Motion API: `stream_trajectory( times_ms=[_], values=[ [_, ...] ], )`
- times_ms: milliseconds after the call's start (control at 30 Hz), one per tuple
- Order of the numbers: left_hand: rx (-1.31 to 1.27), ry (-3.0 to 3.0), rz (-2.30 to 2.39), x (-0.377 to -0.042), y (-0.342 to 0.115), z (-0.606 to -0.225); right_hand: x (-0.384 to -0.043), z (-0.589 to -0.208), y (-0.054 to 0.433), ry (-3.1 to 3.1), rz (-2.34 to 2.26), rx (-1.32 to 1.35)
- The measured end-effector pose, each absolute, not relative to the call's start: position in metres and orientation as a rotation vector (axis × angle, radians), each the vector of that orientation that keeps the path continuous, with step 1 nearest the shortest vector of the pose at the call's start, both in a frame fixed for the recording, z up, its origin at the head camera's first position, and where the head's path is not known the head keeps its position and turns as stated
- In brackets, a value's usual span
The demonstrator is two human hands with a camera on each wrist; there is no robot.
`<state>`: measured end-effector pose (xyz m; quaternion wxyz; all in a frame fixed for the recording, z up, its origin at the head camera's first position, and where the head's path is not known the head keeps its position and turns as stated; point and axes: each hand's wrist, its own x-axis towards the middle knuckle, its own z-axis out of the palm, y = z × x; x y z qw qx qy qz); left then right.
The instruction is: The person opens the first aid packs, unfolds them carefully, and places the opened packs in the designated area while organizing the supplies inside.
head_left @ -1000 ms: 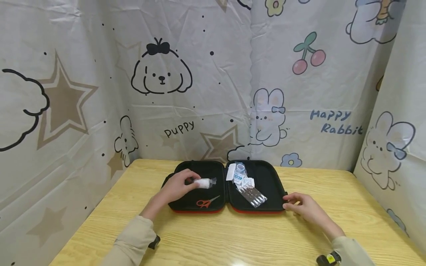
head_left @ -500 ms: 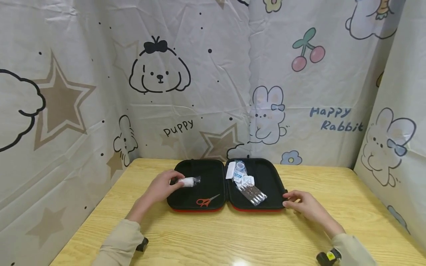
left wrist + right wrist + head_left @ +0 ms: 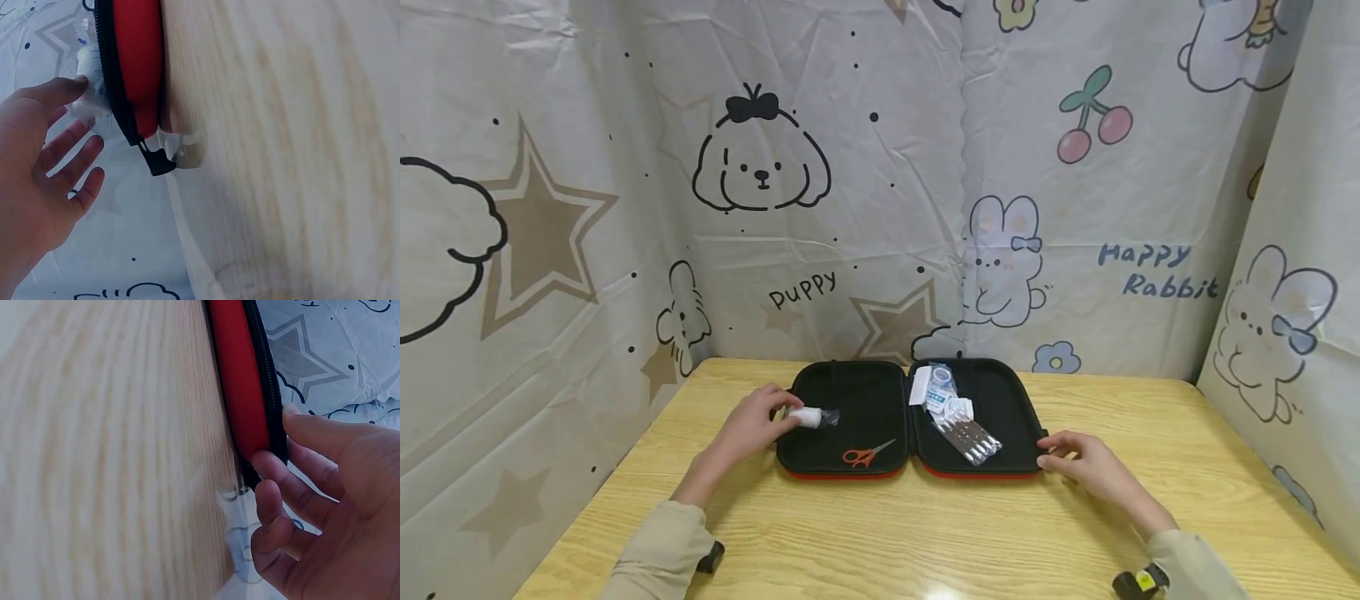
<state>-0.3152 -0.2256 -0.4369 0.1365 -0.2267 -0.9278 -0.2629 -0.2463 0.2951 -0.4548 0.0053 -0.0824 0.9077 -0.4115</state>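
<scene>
A case (image 3: 872,400) with black insides and a red outer shell lies unfolded on the table. My left hand (image 3: 748,429) pinches a white bandage roll (image 3: 807,417) in a clear wrapper between thumb and fingers. It holds the roll above the left half, near that half's outer edge. In the left wrist view the roll (image 3: 90,69) shows beside the zip, partly behind it. My right hand (image 3: 1082,467) holds the right half's outer edge; in the right wrist view, thumb and fingers are on either side of the red rim (image 3: 244,394). Orange-handled scissors (image 3: 859,456) lie in the left half.
The right half holds a white box (image 3: 919,387), a clear bag (image 3: 942,382) with a tape roll, a small white packet (image 3: 958,408) and a strip of silvery packets (image 3: 972,440). A wood-grain table (image 3: 880,533) lies beneath. Printed cloth (image 3: 820,167) hangs behind and at both sides.
My left hand has moved left with the bandage roll, from the middle of the left half to near its outer edge. My right hand stays at the case's right edge.
</scene>
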Motion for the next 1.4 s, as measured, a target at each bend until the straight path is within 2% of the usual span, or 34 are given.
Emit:
stream_trajectory(
  times_ms=[500,900,1400],
  values=[
    [-0.762,-2.569,-0.258,-0.318,-0.221,-0.432,-0.246,-0.455,0.296,2.814,-1.315,-0.256],
    [-0.770,-2.819,-0.607,-0.320,-0.203,-0.436,-0.247,-0.457,0.296,2.808,-1.331,-0.251],
    [-0.723,-2.934,-0.759,-0.329,-0.189,-0.437,-0.247,-0.458,0.297,2.804,-1.341,-0.261]
  ],
)
